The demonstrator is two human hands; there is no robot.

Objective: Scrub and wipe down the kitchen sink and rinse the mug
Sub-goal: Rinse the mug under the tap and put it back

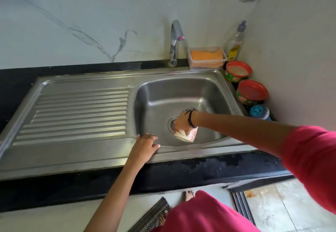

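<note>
A stainless steel sink with a ribbed drainboard on its left is set into a black counter. Inside the basin, my right hand grips a white mug with a pink floral pattern, tilted, just beside the drain. The hand covers much of the mug. My left hand rests flat with spread fingers on the sink's front rim, left of the basin. The tap stands behind the basin; no water is running.
Behind the basin sits a clear box with an orange sponge, a dish-soap bottle, two red-lidded green tubs and a blue scrubber along the right wall. The marble wall closes off the back and right.
</note>
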